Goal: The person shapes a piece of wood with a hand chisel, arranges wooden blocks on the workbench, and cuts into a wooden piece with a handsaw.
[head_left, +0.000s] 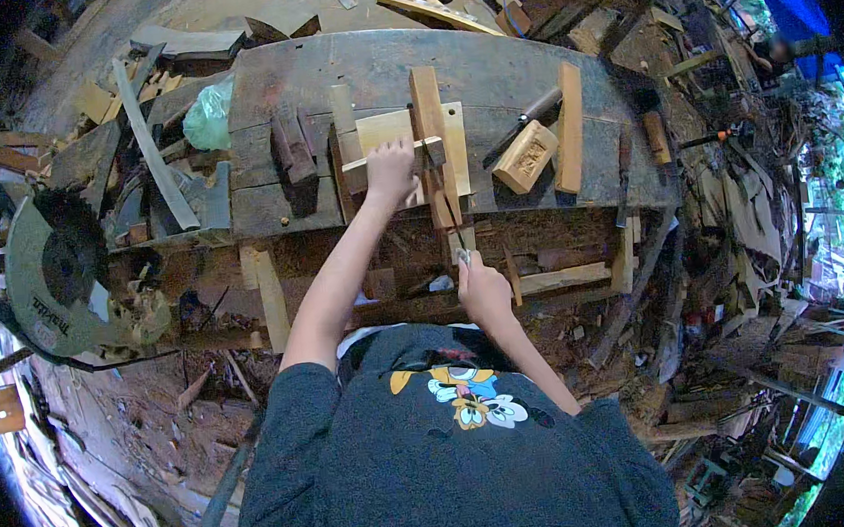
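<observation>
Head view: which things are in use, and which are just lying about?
In use, it seems:
left hand on pale wooden strip
right hand gripping thin-bladed tool
long wooden block under the strip

Lying about, apparently:
circular saw
green plastic bag
short wooden block

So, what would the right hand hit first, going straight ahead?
Probably the near end of the long wooden bar, though depth is unclear and the right hand might pass beneath it.
</observation>
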`<state>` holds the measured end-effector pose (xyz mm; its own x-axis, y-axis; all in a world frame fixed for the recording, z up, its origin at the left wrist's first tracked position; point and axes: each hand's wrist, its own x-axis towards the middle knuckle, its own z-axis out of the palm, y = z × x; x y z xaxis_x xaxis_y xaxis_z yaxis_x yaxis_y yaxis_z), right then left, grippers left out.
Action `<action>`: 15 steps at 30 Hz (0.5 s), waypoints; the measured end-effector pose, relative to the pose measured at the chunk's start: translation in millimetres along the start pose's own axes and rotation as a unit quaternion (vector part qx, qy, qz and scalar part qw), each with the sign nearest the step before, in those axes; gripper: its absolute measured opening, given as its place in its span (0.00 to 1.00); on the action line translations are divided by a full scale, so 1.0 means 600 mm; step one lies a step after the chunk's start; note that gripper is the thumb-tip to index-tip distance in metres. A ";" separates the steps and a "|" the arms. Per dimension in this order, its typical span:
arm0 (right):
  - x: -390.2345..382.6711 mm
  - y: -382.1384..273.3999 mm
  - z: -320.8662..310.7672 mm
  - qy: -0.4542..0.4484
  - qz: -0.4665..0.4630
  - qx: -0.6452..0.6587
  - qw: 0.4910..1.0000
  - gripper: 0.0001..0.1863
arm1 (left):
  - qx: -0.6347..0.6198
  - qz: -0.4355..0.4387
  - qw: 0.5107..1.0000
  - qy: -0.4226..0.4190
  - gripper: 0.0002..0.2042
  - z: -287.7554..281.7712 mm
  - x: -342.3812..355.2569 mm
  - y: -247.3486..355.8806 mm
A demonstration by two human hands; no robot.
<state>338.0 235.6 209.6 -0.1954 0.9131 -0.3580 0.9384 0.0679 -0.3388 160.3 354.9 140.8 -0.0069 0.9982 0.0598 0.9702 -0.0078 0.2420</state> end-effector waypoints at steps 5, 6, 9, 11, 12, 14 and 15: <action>0.009 0.000 0.008 -0.011 0.010 -0.016 1.000 0.12 | -0.035 0.033 0.997 -0.067 0.14 0.013 0.023 -0.026; 0.023 0.001 0.015 -0.013 0.010 -0.016 1.000 0.12 | -0.034 0.044 0.995 -0.082 0.14 0.013 0.025 -0.027; 0.112 -0.014 0.028 0.043 -0.047 0.039 0.997 0.13 | -0.048 0.045 0.992 -0.110 0.12 0.002 0.027 -0.022; 0.155 -0.029 0.029 0.043 -0.051 0.053 0.996 0.13 | -0.066 0.040 0.989 -0.123 0.11 -0.005 0.033 -0.016; 0.162 -0.032 0.033 0.053 -0.035 0.050 0.997 0.13 | -0.076 0.043 0.988 -0.124 0.12 -0.009 0.037 -0.015; 0.145 -0.042 0.018 -0.003 -0.025 0.016 1.000 0.13 | -0.084 0.029 0.989 -0.120 0.12 -0.011 0.046 -0.029; 0.114 -0.040 0.018 -0.008 -0.035 0.013 0.999 0.13 | -0.082 0.015 0.985 -0.149 0.14 -0.009 0.048 -0.038</action>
<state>299.2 292.4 183.7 -0.2656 0.8995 -0.3469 0.9144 0.1211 -0.3862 136.8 383.8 142.1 0.1158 0.9704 -0.2120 0.9170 -0.0224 0.3983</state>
